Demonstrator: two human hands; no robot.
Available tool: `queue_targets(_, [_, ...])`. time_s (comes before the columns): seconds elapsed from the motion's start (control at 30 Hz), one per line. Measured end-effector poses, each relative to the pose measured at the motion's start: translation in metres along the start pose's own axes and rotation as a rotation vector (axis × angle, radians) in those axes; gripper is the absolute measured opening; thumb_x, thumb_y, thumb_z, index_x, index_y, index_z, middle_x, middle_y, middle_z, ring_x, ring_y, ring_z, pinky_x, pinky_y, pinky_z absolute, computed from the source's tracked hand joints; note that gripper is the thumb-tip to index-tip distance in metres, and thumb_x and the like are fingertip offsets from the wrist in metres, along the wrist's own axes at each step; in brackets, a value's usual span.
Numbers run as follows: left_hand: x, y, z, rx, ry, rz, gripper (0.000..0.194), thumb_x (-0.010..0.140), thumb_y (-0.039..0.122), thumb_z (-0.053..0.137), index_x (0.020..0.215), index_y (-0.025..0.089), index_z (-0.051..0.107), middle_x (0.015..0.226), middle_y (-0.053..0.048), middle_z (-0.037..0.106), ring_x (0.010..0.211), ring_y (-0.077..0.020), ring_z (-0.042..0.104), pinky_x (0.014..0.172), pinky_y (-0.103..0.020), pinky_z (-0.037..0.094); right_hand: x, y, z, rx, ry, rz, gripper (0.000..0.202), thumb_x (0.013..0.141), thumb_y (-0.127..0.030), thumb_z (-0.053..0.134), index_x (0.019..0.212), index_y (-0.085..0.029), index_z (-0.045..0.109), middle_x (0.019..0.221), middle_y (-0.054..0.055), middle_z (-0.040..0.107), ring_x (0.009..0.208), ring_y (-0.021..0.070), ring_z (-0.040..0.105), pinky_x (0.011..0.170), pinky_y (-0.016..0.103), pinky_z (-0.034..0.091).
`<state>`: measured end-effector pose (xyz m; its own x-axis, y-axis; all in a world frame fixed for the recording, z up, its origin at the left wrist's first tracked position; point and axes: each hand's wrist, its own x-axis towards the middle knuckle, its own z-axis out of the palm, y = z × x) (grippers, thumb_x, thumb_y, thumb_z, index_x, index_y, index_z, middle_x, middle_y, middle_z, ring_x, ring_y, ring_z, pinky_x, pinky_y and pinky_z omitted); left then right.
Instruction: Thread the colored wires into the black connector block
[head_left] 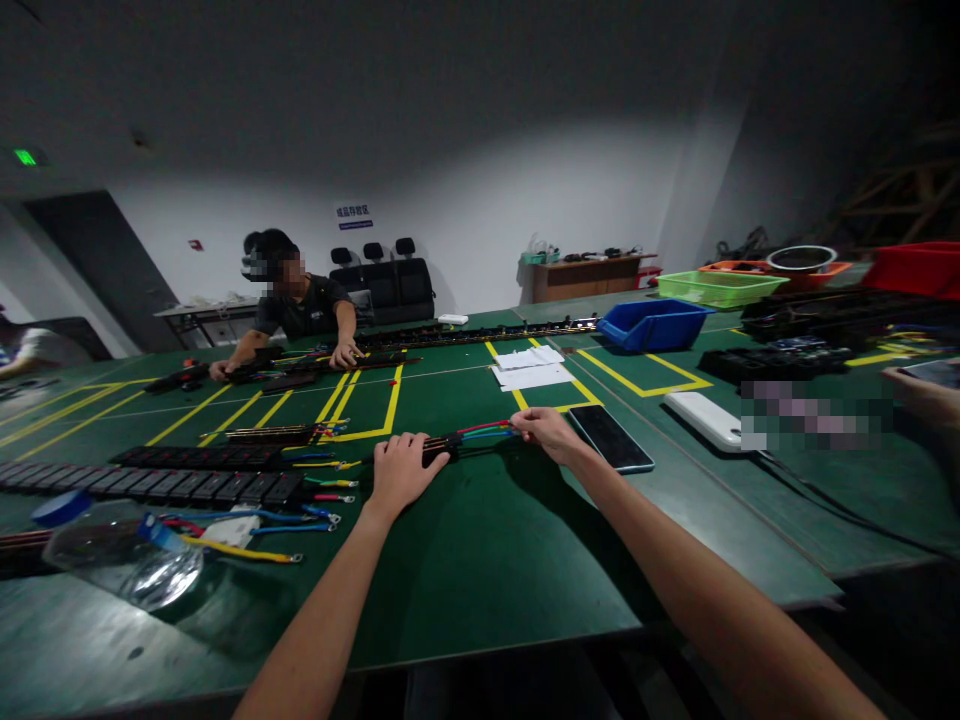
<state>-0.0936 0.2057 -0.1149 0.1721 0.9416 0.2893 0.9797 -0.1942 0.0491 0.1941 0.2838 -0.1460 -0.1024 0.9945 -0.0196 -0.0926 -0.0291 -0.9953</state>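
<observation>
1. Wire harness (484,429): mid-table, between the two hands. Black body toward 9 o'clock, red, blue and green leads toward 3 (clock centred on harness, 12 = away from wearer).
2. Left hand (405,470): palm down on black body, fingers and thumb moderately spread. Probably steadies it; whether it actually grips underneath, cannot tell.
3. Right hand (551,432): narrow pinch at lead ends, tips hidden by fingers. Likely keeps leads together and drawn out straight.
4. Smartphone (611,438): 3 o'clock, flat, just beside right wrist; limits sideways room there.
5. Paper sheets (531,370): 1 o'clock, overlapping, near yellow tape.
6. White device (705,420): 3 o'clock, past phone; cord trails toward 4.
7. Blue bin (654,326): 2 o'clock, open top, probably for loose parts; contents not visible.
8. Black segmented strips (202,486): 9 o'clock, side by side, ring-lug leads pointing at left hand, maybe for easy reach. Crowded side.
9. Plastic bottle (127,560): 8 o'clock, lying on its side.
10. Co-worker (311,305): 11 o'clock, both hands on other parts. Another person's hand (930,400) at 3, frame edge.
11. Green table (465,600): near edge at 6, under forearms. Most room to move is toward 6.
</observation>
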Motion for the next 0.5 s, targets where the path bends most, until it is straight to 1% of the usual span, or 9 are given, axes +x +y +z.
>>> queue_targets(0.1, [0.0004,-0.0009,0.0006,0.008,0.002,0.002,0.060,0.098,0.067,0.039,0.124,0.021,0.067,0.121,-0.013,0.069,0.111,-0.0308,0.060,0.097,-0.047,0.040,0.0008,0.0003,0.0007,0.050,0.001,0.014,0.015,0.064,-0.021,0.081,0.070,-0.015,0.069,0.063,-0.002,0.061,0.052,0.0068,0.045,0.048,0.020,0.033])
queue_targets(0.23, [0.0005,-0.0014,0.0006,0.008,-0.002,0.003,0.061,0.098,0.068,0.039,0.125,0.021,0.066,0.121,-0.012,0.069,0.111,-0.0306,0.060,0.097,-0.047,0.041,0.0006,0.0001,0.0012,0.080,0.000,0.038,0.014,0.065,-0.017,0.081,0.075,-0.015,0.073,0.069,0.001,0.066,0.055,0.0082,0.047,0.048,0.021,0.034])
queue_targets(0.4, [0.0007,-0.0013,0.0013,-0.001,-0.009,0.004,0.062,0.097,0.069,0.038,0.125,0.022,0.066,0.121,-0.011,0.069,0.112,-0.0299,0.060,0.098,-0.047,0.040,-0.0020,-0.0017,0.0003,0.053,-0.007,0.050,0.012,0.068,-0.020,0.082,0.073,-0.014,0.073,0.068,0.001,0.065,0.054,0.0077,0.046,0.048,0.020,0.035])
queue_targets(0.5, [0.0008,-0.0018,0.0022,-0.012,-0.011,-0.002,0.062,0.097,0.069,0.038,0.124,0.022,0.066,0.122,-0.011,0.069,0.111,-0.0298,0.060,0.099,-0.047,0.040,-0.0028,-0.0026,-0.0006,0.051,-0.011,0.051,0.014,0.067,-0.021,0.083,0.071,-0.015,0.070,0.066,0.000,0.063,0.053,0.0070,0.046,0.049,0.020,0.036])
